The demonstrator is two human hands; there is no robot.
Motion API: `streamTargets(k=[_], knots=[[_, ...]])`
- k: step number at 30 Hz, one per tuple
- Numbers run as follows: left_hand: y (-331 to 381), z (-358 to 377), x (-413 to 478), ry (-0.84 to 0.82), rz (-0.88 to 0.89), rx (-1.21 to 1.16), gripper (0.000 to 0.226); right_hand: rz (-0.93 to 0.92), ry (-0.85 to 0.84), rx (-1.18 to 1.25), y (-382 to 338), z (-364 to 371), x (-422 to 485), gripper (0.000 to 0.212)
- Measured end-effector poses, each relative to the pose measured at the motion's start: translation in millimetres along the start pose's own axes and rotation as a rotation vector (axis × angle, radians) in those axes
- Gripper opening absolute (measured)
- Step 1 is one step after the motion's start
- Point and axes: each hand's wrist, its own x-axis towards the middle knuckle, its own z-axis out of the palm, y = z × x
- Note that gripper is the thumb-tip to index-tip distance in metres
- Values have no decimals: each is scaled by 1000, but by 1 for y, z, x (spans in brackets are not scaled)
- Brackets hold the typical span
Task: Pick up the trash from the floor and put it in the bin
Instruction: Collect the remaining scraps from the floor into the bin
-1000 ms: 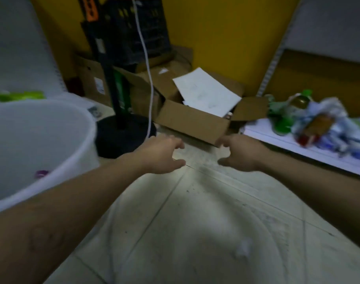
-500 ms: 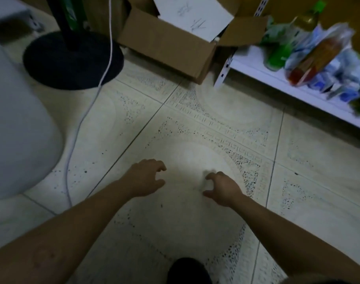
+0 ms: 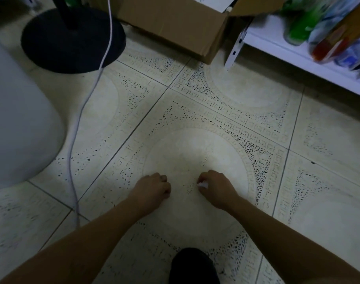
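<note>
Looking down through the head camera I see my right hand (image 3: pixel 216 188) low over the patterned cream floor tiles (image 3: pixel 195 99), fingers curled, pinching a small white crumpled scrap of trash (image 3: pixel 203 184) | left hand (image 3: pixel 152 189) near it, fingers curled under, nothing visible in them | tall white plastic bin (image 3: pixel 21 119) stands at far left, well apart

The right hand (image 3: pixel 216 188) is pinching a small white scrap of trash (image 3: pixel 203 184) down at the tiled floor (image 3: pixel 195 111). The left hand (image 3: pixel 152 188) is curling empty beside it. The white bin (image 3: pixel 17 130) is standing at the floor's left edge.
</note>
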Motion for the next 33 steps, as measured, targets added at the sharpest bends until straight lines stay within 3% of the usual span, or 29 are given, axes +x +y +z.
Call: streamTargets(k=[9, 16, 27, 30, 33], knots=[[-7, 14, 1, 63, -10, 147, 18, -28, -16, 70, -8, -2, 0, 23], [-68, -17, -25, 397, -329, 13, 22, -86, -2, 113, -22, -10, 11, 21], [-142, -34, -60, 432, -791, -365, 40, -220, 30, 188, -82, -24, 49, 17], [-149, -33, -55, 446, -821, -354, 18, -242, 32, 194, -85, -21, 50, 16], [-153, -32, -55, 507, -852, -351, 12, -232, 15, 189, -80, -16, 47, 16]])
